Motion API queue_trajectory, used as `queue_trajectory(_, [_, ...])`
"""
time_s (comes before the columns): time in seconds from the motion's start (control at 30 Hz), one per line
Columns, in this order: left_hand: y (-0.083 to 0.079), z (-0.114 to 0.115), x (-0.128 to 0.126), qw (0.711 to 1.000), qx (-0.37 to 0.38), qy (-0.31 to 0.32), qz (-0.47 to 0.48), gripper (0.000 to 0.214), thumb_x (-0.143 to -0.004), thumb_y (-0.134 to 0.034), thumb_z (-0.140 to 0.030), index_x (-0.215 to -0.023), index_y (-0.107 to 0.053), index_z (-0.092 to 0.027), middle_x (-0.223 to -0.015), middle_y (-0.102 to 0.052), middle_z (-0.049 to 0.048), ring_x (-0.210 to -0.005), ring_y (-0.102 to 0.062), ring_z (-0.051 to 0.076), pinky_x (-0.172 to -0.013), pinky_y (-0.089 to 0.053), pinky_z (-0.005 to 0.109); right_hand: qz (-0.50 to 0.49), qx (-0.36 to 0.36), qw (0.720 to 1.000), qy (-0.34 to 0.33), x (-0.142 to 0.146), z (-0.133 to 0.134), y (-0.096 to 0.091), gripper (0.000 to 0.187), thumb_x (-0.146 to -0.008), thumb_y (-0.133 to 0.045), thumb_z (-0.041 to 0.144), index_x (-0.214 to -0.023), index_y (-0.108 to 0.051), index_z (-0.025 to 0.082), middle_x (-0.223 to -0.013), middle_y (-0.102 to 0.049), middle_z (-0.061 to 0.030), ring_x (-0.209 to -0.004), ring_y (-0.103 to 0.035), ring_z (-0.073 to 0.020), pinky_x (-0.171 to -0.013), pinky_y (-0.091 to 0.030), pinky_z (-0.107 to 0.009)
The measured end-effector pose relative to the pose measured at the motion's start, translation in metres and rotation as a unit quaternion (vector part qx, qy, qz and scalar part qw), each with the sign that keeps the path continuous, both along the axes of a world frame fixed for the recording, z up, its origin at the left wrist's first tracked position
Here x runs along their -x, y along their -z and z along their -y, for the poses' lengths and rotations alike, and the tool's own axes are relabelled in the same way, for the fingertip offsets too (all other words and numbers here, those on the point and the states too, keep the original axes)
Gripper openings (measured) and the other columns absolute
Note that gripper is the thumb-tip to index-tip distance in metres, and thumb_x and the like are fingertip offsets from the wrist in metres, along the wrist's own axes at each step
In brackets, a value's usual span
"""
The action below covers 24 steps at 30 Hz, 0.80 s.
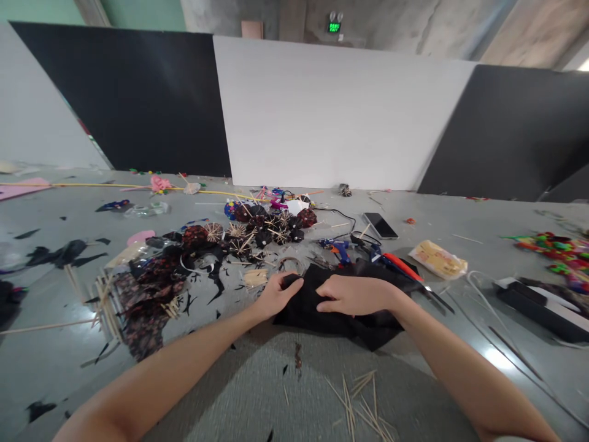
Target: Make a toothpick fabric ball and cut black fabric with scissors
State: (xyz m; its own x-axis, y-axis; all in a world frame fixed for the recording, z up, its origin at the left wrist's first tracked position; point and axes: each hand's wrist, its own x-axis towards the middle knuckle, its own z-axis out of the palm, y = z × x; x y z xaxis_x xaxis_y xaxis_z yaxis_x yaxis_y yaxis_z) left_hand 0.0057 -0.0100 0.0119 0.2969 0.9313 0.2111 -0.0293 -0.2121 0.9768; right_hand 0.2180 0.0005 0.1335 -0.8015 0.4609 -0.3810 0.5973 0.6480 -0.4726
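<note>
A piece of black fabric (363, 329) lies bunched on the floor in front of me. My left hand (278, 296) is closed on its left edge, with the fabric pinched between thumb and fingers. Over the middle of it, my right hand (352, 294) is curled with its fingers closed on the fabric; the fingertips are partly hidden. Just beyond the cloth sit a blue glue gun (339, 249) and scissors with an orange handle (402, 267). A roll of clear tape (291, 265) and a bundle of short sticks (254, 278) are near my left hand.
Black balls with sticks (278, 236) are heaped beyond my hands. Patterned dark cloth (150, 288) and wooden sticks (110, 307) lie left. A phone (381, 225), a yellow packet (438, 259) and a black box (543, 310) are to the right. Loose sticks (347, 405) lie nearest me.
</note>
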Motion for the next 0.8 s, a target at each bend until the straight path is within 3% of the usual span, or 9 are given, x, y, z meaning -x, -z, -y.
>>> queue_trajectory(0.2, [0.009,0.0,0.001,0.999,-0.014,0.012,-0.035,0.047,-0.097,-0.057,-0.054,-0.069,-0.055,-0.017,-0.066,-0.046,-0.0014,-0.064,-0.04,0.012,-0.057,-0.03,0.024,-0.008,-0.024,1.0,-0.008,-0.007,-0.005,-0.002,0.023,-0.096,-0.057,0.031,-0.081,-0.061,0.015,-0.078,-0.062,-0.0011,-0.071,-0.051,-0.0135,-0.067,-0.032,-0.026])
queue_trajectory(0.3, [0.005,0.001,0.004,0.996,-0.022,0.059,-0.065,0.046,-0.098,-0.054,-0.051,-0.067,-0.055,-0.017,-0.062,-0.044,-0.0019,-0.06,-0.039,0.012,-0.056,-0.028,0.024,0.012,0.022,1.0,-0.008,-0.014,-0.006,-0.009,0.018,-0.088,-0.066,0.029,-0.077,-0.063,0.015,-0.072,-0.06,0.0016,-0.067,-0.051,-0.0123,-0.063,-0.031,-0.025])
queue_trajectory(0.43, [-0.001,0.002,0.005,0.995,-0.028,0.059,-0.076,0.046,-0.099,-0.053,-0.049,-0.066,-0.054,-0.017,-0.062,-0.043,-0.0022,-0.061,-0.038,0.012,-0.057,-0.027,0.024,0.017,0.091,0.995,0.024,-0.023,-0.007,-0.018,0.027,-0.091,-0.064,0.038,-0.075,-0.065,0.016,-0.061,-0.057,0.0036,-0.057,-0.052,-0.0114,-0.057,-0.032,-0.025])
queue_trajectory(0.53, [-0.001,0.003,0.005,0.995,-0.035,0.059,-0.066,0.048,-0.098,-0.054,-0.05,-0.063,-0.05,-0.017,-0.061,-0.036,-0.0028,-0.061,-0.034,0.011,-0.056,-0.024,0.025,-0.015,0.117,0.991,0.06,-0.021,-0.013,-0.01,0.039,-0.098,-0.056,0.048,-0.081,-0.068,0.015,-0.065,-0.063,0.0008,-0.057,-0.058,-0.0129,-0.06,-0.039,-0.025])
queue_trajectory(0.6, [0.0,0.003,0.005,0.996,-0.028,0.069,-0.053,0.049,-0.097,-0.056,-0.052,-0.062,-0.05,-0.017,-0.061,-0.036,-0.0028,-0.061,-0.033,0.011,-0.056,-0.023,0.025,-0.08,0.067,0.99,0.091,-0.014,-0.022,0.006,0.039,-0.103,-0.05,0.047,-0.089,-0.07,0.016,-0.076,-0.07,-0.0025,-0.063,-0.062,-0.0143,-0.065,-0.044,-0.026])
queue_trajectory(0.67, [0.001,0.003,0.005,0.997,-0.013,0.072,-0.041,0.049,-0.095,-0.057,-0.054,-0.064,-0.054,-0.017,-0.061,-0.039,-0.0024,-0.06,-0.033,0.011,-0.056,-0.024,0.025,-0.161,-0.072,0.977,0.119,-0.004,-0.031,0.029,0.03,-0.104,-0.049,0.038,-0.099,-0.071,0.017,-0.091,-0.073,-0.0058,-0.081,-0.065,-0.0175,-0.078,-0.047,-0.029])
queue_trajectory(0.73, [0.002,0.002,0.006,0.998,0.001,0.063,-0.025,0.047,-0.094,-0.059,-0.055,-0.067,-0.06,-0.016,-0.062,-0.044,-0.0012,-0.06,-0.037,0.012,-0.056,-0.026,0.025,-0.196,-0.165,0.961,0.107,0.006,-0.038,0.054,0.025,-0.105,-0.051,0.032,-0.11,-0.071,0.018,-0.11,-0.072,-0.0102,-0.103,-0.064,-0.0215,-0.094,-0.046,-0.035])
queue_trajectory(0.8, [0.002,0.002,0.006,0.998,0.003,0.055,-0.013,0.046,-0.093,-0.061,-0.055,-0.071,-0.066,-0.015,-0.065,-0.051,0.0004,-0.062,-0.041,0.013,-0.057,-0.029,0.025,-0.187,-0.201,0.958,0.082,0.012,-0.043,0.078,0.021,-0.103,-0.056,0.031,-0.112,-0.07,0.018,-0.114,-0.068,-0.0115,-0.108,-0.061,-0.0231,-0.097,-0.046,-0.037])
